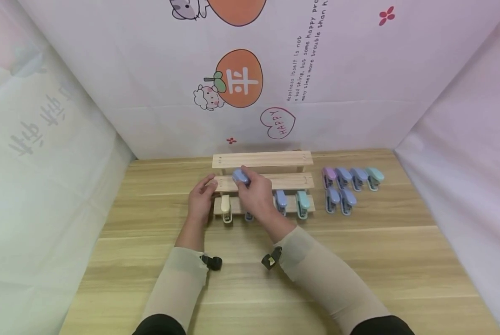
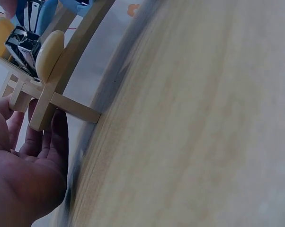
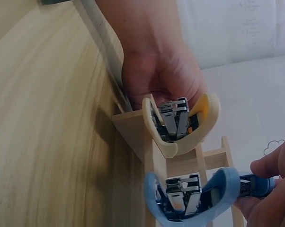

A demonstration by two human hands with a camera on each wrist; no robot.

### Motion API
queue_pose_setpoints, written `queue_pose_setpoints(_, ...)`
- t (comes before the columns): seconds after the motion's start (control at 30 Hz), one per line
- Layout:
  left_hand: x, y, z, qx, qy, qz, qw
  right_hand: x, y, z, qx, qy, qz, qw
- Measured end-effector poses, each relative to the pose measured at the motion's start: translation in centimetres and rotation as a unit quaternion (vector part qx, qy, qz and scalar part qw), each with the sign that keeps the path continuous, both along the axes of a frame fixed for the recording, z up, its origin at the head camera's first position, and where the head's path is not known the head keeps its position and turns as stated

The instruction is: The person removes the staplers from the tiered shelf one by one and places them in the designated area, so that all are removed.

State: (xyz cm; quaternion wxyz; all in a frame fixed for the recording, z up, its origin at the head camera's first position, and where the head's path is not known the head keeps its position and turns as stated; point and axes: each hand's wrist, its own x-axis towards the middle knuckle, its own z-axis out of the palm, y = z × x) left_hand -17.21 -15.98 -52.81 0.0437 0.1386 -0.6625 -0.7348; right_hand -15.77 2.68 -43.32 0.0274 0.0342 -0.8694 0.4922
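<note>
A stepped wooden rack with three tiers stands at the back of the table. My left hand holds its left end, fingers around the wood in the left wrist view. With my right hand I pinch a blue stapler over the left part of the middle tier. On the lowest tier stand a cream stapler, a blue stapler mostly hidden under my right hand in the head view, another blue stapler and a teal stapler.
Right of the rack, several more staplers stand in two rows on the wooden table: a purple stapler, a teal stapler and several blue ones. A printed white cloth hangs behind the table and along its sides.
</note>
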Motion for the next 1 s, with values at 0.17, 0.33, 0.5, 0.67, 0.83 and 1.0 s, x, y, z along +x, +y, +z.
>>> queue_pose_setpoints(0.17,0.1,0.1,0.0,-0.004,0.0,0.002,1.0,0.3,0.5,0.5,-0.006,-0.012,-0.009,0.9999)
queue_pose_setpoints(0.33,0.1,0.3,0.1,-0.002,-0.005,0.002,1.0,0.4,1.1,1.0,-0.028,-0.017,-0.014,0.9994)
queue_pose_setpoints(0.5,0.2,0.2,0.2,-0.005,-0.023,-0.011,0.9997,0.3,2.1,1.0,-0.029,-0.007,-0.027,0.9992)
queue_pose_setpoints(0.67,0.3,0.1,0.1,-0.012,-0.01,-0.011,0.9998,0.3,2.9,1.1,-0.028,0.02,-0.028,0.999)
queue_pose_setpoints(0.83,0.2,0.2,-0.1,-0.009,-0.004,-0.005,0.9999,0.1,3.8,1.2,-0.025,0.03,-0.034,0.9987)
queue_pose_setpoints(1.0,0.1,0.2,-0.1,-0.01,-0.007,0.0,0.9999,0.1,4.8,1.4,-0.025,0.028,-0.038,0.9986)
